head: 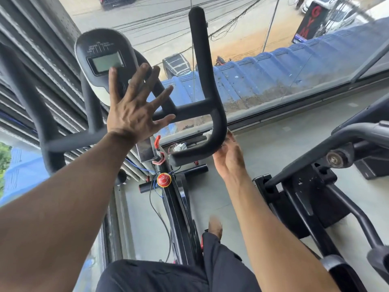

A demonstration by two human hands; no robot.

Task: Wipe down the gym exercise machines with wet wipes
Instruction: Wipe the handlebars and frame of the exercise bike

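Centre of frame: exercise bike (181, 199), handlebar (210, 106) foam grip rising toward upper middle, long axis near vertical. Right hand (229, 159) just below-right of bar's lower bend, fingers loosely curved against it; white scrap at fingertips, maybe wipe, cannot tell. Left hand (134, 106) spread flat, fingers straight, holding nothing, over console (105, 64) at upper left. Right hand nearer bar; wiping stroke would likely run up it.

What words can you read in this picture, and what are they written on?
"GYM": red letters running down the tall black signboard outside, upper right.
Blue panel at that signboard's foot: too blurred to read.
Small white labels above the grey screen on the black oval bike console: too small to read.
Round red knob on the bike frame: lettering too blurred to read.
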